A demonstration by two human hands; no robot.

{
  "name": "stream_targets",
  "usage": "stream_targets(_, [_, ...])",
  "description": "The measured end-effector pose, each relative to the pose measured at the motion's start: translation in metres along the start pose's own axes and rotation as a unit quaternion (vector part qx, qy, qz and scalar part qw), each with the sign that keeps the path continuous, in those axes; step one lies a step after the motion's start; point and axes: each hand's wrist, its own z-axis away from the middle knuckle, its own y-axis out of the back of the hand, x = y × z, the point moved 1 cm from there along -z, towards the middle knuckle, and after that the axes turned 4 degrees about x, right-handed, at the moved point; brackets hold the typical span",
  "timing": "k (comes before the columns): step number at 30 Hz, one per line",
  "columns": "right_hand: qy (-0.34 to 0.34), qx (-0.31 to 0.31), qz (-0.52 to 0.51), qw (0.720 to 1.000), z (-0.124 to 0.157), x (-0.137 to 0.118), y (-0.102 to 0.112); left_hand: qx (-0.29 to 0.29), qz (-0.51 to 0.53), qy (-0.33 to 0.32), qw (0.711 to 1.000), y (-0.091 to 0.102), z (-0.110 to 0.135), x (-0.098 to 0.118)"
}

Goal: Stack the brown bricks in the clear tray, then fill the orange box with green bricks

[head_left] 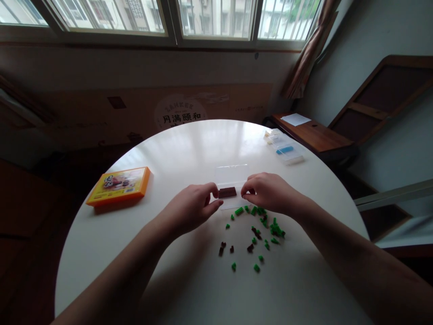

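- Two bare arms (341,253) are stretched over a round white table (189,153), toward a small clear box (232,173).
- The left hand (194,203) is held at the left side of the clear box. Its thumb and first finger are curved, and a little gap is left between the tips. They are put right by the left end of a brown block (227,192); whether it is gripped cannot be told.
- The brown block is laid flat on the near part of the clear box. Thin lines can be seen along it.
- The right hand (265,192) is held at the right side of the clear box, apart from the brown block. Its fingers are curled and almost pinched together. Whether a tiny bit is held there cannot be told.
- Little green pieces (276,231) are scattered in front of the clear box, mostly toward its right. Small brown pieces (250,248) are mixed among them.
- An orange box (118,185) is set well to the left of the clear box.
- Behind the clear box, off to the right, a see-through case (293,159) is seen, with something blue (284,150) at its middle.
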Motion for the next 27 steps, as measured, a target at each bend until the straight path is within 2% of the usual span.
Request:
stream_targets(6, [-0.018, -0.010, 0.008, 1.000, 0.000, -0.002, -0.001, 0.028, 0.037, -0.032, 0.998, -0.011, -0.002, -0.005])
stream_targets(11, [-0.034, -0.020, 0.013, 0.999, -0.001, -0.003, -0.001, 0.030, 0.031, -0.031, 0.999, -0.019, -0.005, -0.012])
stream_targets(23, [-0.056, -0.004, 0.012, 0.998, -0.004, -0.004, -0.008, 0.018, 0.044, -0.035, 0.998, -0.023, -0.007, -0.013])
stream_targets(27, [-0.068, 0.018, 0.009, 0.997, -0.005, -0.004, -0.013, 0.022, 0.038, -0.040, 0.998, -0.024, -0.007, -0.015])
